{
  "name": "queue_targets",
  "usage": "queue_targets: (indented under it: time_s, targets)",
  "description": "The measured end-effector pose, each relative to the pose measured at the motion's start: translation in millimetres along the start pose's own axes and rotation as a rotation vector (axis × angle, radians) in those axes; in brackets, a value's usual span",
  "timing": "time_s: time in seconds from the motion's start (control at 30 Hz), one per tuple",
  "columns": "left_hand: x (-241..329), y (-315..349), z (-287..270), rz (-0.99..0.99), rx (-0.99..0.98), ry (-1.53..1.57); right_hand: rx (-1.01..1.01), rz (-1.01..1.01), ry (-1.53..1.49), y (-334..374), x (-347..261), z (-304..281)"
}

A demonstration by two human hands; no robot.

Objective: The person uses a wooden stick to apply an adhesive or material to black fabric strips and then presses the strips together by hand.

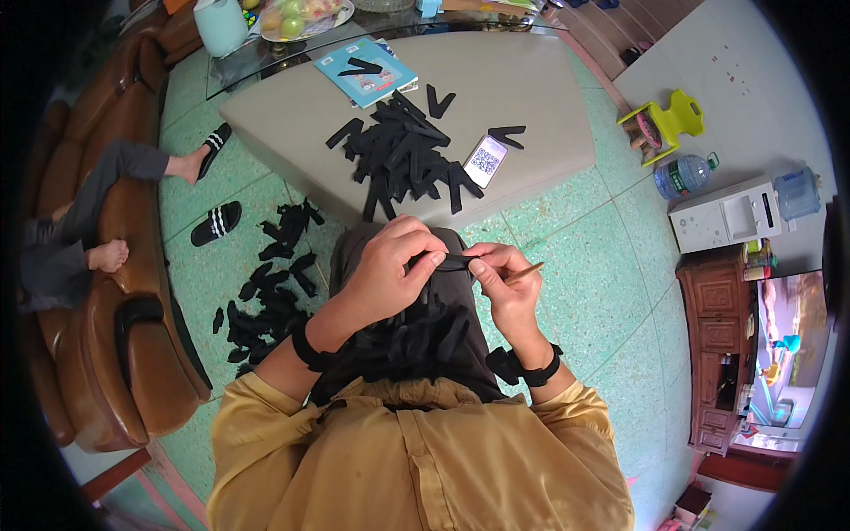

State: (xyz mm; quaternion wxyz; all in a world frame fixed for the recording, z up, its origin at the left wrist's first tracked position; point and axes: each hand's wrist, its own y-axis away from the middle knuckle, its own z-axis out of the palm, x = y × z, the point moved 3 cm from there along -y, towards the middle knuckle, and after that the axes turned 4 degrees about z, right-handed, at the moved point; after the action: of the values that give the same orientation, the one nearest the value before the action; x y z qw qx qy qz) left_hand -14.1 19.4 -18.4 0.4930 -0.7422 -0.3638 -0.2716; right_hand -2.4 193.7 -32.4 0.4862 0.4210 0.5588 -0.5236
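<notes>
Above my lap, a black fabric strip (pixel 455 262) is stretched between my two hands. My left hand (pixel 381 270) is closed, pinching one end between thumb and fingers. The other end is pinched by my right hand (pixel 505 281), which also keeps a thin brown stick (pixel 525 273) in its fingers, tip pointing right. Loose black pieces (pixel 425 334) lie across my thighs. Ahead, a heap of folded black strips (pixel 403 150), several of them V-shaped, covers the middle of a beige padded bench (pixel 283 124). More black pieces (pixel 266 310) are scattered on the floor to my left.
On the bench lie a phone (pixel 485 162) with a lit screen and a blue book (pixel 359 64). Beyond is a glass table (pixel 372 25). Left, another person's leg (pixel 133 164) hangs from a brown sofa (pixel 115 230), near black slippers (pixel 216 224). A green chair (pixel 668 124) stands right.
</notes>
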Motion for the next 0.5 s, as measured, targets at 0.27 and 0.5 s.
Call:
queue_targets:
  time_s: [0.27, 0.5]
  targets:
    - [-6.9, 2.0, 2.9, -0.056, -0.012, 0.081, -0.011, 0.209, -0.100, -2.5, 7.1, 2.5]
    - [-13.2, 0.4, 4.7, -0.061, -0.034, 0.070, 0.066, 0.266, -0.112, -2.9, 11.8, 3.6]
